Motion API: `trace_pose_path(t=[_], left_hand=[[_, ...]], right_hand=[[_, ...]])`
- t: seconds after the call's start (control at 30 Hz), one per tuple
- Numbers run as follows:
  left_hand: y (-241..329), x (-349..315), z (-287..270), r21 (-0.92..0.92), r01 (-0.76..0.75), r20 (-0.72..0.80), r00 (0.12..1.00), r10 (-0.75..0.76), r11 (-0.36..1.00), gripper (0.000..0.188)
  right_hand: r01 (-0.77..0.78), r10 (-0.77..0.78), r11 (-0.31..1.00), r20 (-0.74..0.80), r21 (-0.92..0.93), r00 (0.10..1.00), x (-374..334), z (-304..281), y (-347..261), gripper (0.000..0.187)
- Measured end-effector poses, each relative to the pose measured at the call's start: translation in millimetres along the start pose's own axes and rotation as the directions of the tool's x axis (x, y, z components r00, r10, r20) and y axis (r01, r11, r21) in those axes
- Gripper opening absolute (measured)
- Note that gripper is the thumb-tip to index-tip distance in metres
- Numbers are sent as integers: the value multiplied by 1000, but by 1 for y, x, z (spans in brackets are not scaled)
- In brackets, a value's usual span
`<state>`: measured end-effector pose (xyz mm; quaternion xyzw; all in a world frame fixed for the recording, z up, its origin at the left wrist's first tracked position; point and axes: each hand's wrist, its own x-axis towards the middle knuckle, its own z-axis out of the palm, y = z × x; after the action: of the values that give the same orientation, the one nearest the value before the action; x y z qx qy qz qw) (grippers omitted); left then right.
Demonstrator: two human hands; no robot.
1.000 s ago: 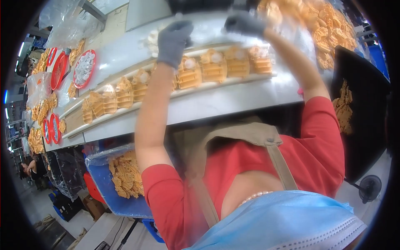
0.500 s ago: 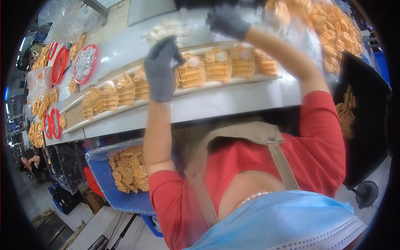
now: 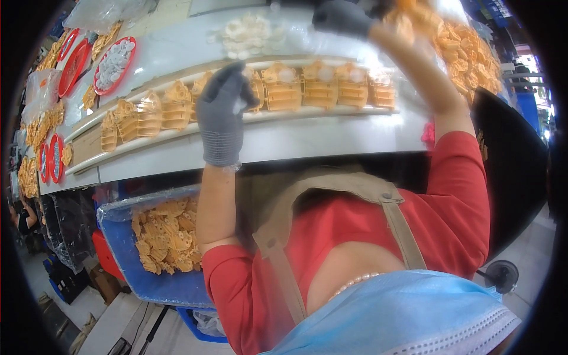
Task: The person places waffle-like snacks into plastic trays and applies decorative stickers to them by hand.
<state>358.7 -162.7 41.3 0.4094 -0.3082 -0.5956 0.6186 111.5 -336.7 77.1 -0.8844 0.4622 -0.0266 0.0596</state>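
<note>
My left hand [image 3: 222,115], in a grey glove, is over the middle of a row of orange plastic parts [image 3: 283,89]. Its fingers curl toward the thumb; whatever is between them is too small to make out. The parts stand side by side in a long track with white rails [image 3: 260,118], and several carry a round whitish piece on top. My right hand [image 3: 342,19], gloved too, is at the far side of the table, right of a heap of white round pieces [image 3: 245,35]. Motion smears its fingers, so its grip is unclear.
Orange parts are heaped [image 3: 467,56] at the far right. Red trays [image 3: 115,65] stand at the left, one filled with white pieces. Below the table edge, a blue bin [image 3: 154,287] holds more orange parts. A black container [image 3: 509,171] is at my right.
My right hand has moved a little right and toward the far edge. My left hand stays curled over the row, slightly lower in view. The whole view has shifted somewhat.
</note>
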Motion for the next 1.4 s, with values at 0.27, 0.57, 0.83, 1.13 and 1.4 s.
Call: trace_pose_path(t=[0.27, 0.57, 0.83, 1.13, 1.4], left_hand=[[5, -18, -21, -26, 53, -44, 998, -54, 998, 23], [4, -29, -29, -31, 80, -66, 994, -82, 996, 23], [-3, -32, -14, -10, 109, -60, 992, -109, 994, 26], [-6, -34, 8, 3, 120, -75, 990, -120, 993, 20], [-11, -37, 13, -4, 118, -75, 990, -118, 993, 20]], right_hand=[[316, -400, 794, -55, -520, 915, 17, 33, -10, 19], [-84, 97, 971, -47, 223, 994, 10, 19, -18, 21], [-159, 206, 649, 30, 744, 978, -17, 31, 18, 34], [-79, 161, 242, 41, 967, 986, -32, 35, 33, 34], [-99, 161, 909, -121, 404, 980, -28, 45, 31, 27]])
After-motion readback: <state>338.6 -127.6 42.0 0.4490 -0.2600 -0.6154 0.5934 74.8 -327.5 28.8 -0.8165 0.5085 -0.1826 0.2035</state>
